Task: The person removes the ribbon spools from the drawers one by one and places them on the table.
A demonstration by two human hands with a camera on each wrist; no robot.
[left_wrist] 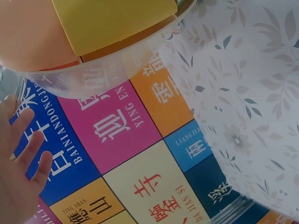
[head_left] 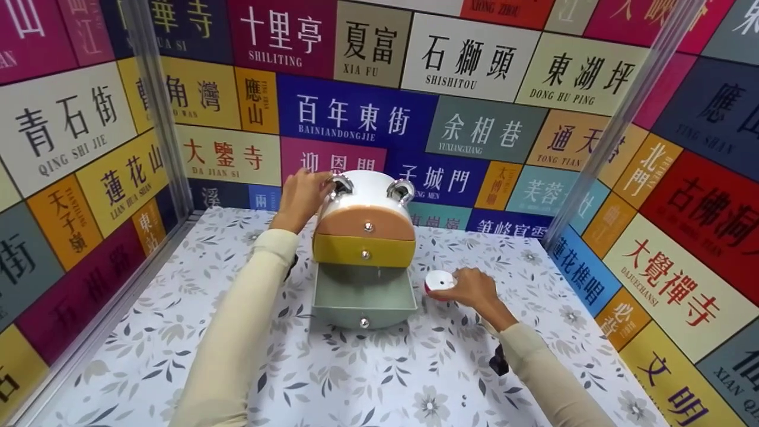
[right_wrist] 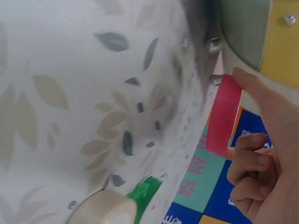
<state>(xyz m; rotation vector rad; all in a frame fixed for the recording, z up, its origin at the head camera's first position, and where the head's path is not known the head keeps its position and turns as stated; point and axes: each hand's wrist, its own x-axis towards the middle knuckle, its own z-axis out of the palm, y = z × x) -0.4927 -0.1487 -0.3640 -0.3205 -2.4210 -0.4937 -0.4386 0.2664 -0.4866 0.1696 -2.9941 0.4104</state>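
The small red-and-white disc (head_left: 440, 280) could slip, I judge, because the right hand (head_left: 479, 289) clamps it only at the edge, between two fingertips. If the left hand (head_left: 303, 194) pushes the silver loop (head_left: 341, 187) too hard, the mini drawer cabinet (head_left: 369, 188) might tip; its pale green bottom drawer (head_left: 338, 318) stands out. Whether left fingers pinch, I cannot tell. The disc, white-faced with dark spot, red-sided, is just beside this drawer.

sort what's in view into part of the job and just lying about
In use, it seems:
- drawer unit
- its open green drawer
- red-and-white round piece, pinched by the right hand

Apparently lying about, unheld:
- cream round thing
- green thing
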